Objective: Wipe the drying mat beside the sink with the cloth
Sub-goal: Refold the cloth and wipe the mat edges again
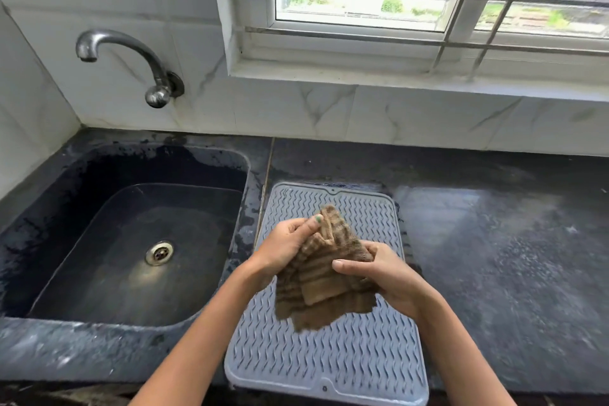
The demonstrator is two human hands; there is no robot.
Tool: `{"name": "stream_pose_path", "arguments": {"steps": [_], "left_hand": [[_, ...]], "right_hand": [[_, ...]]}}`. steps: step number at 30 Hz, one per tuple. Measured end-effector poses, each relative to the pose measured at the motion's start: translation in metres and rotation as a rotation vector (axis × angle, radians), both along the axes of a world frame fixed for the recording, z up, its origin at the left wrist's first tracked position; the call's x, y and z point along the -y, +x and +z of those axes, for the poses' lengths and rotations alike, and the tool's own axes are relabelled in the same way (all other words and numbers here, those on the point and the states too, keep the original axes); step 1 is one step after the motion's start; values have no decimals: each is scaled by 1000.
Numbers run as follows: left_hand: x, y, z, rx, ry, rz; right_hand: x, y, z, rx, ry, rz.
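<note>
A grey ribbed drying mat lies on the dark counter just right of the sink. Above its middle I hold a brown striped cloth, bunched and partly folded, with its lower edge hanging down over the mat. My left hand grips the cloth's upper left part. My right hand pinches its right side, thumb on top. Both hands are over the mat, close together. Whether the cloth touches the mat I cannot tell.
The dark sink has a metal drain and a wall tap above its back left. The dark speckled counter stretches right of the mat. White tiled wall and a barred window stand behind.
</note>
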State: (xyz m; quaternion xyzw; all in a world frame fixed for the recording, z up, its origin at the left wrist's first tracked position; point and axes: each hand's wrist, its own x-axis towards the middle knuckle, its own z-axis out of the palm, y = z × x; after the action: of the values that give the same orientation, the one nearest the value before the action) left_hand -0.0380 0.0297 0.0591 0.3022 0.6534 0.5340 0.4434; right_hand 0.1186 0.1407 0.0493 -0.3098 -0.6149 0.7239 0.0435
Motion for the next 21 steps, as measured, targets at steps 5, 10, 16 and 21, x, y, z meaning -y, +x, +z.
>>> {"name": "stream_pose_path", "arguments": {"steps": [5, 10, 16, 21], "left_hand": [[-1, -6, -2, -163, -32, 55], [-1, 3, -3, -45, -37, -415], [-20, 11, -21, -94, -9, -83], [-33, 22, -30, -7, -50, 155]], "right_hand": [[-1, 6, 6, -41, 28, -75], [-7, 2, 16, -124, 66, -26], [-22, -11, 10, -127, 185, -265], [8, -44, -19, -84, 258, -292]]}}
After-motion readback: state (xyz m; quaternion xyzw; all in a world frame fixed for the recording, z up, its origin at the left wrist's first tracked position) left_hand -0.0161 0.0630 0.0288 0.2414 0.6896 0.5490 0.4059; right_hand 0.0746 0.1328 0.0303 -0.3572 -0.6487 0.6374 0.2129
